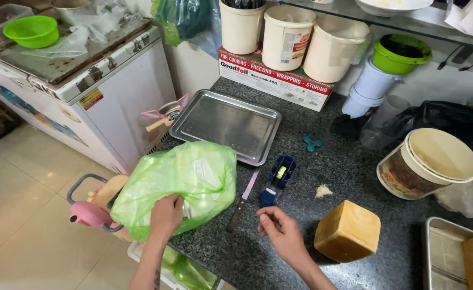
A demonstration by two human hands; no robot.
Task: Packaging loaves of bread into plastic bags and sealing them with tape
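Note:
My left hand (166,216) grips a green plastic bag (185,180) that rests at the counter's near left edge. My right hand (280,230) hovers over the dark granite counter (349,172) with fingers loosely curled and nothing visible in them. It is closest to a knife (243,200) with a pink blade and dark handle, and a blue tape dispenser (277,180) just beyond it. A loaf of bread (348,231) stands to the right of that hand.
An empty metal tray (226,124) lies behind the bag. Further back sit a long foil box (274,79), white tubs (286,36), a green bowl (401,53). At right: an open bucket (427,162), a second tray (445,252). A white chest freezer (80,80) stands left.

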